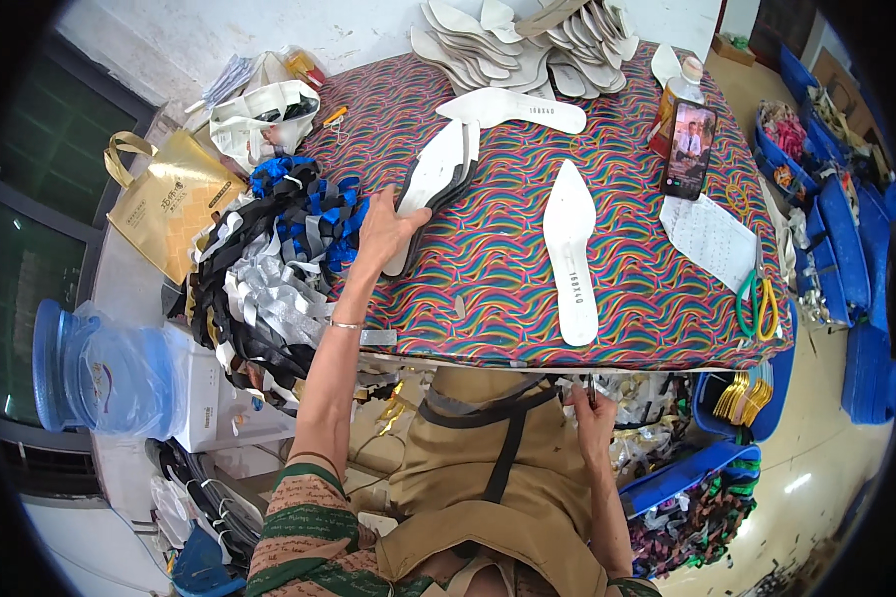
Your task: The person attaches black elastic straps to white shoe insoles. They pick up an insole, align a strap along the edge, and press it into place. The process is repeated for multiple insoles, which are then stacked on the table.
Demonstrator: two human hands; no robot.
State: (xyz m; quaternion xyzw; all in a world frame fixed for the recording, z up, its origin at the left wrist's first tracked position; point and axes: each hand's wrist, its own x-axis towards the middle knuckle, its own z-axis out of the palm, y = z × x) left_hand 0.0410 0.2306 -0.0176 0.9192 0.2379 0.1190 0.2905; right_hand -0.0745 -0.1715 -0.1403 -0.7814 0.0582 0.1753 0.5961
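Observation:
My left hand (pixel 386 231) spans the heel end of a small pile of shoe insoles (pixel 434 179), thumb on one edge and fingers on the other. The top insole is white; dark ones show beneath it. At the table's front edge my right hand (pixel 593 416) is closed around a thin dark thing, too small to make out. A single white pointed insole (pixel 571 254) lies flat, toe away from me, between my hands and to the right. Another white insole (pixel 513 109) lies crosswise beyond the pile, touching its tip.
Insoles are heaped (pixel 528 55) at the table's far edge. Bundled black, silver and blue straps (pixel 269 269) hang over the left side. On the right are a propped phone (pixel 689 149), a bottle (pixel 682 85), a paper sheet (pixel 709 244) and scissors (pixel 757 303). Blue bins (pixel 692 478) stand below.

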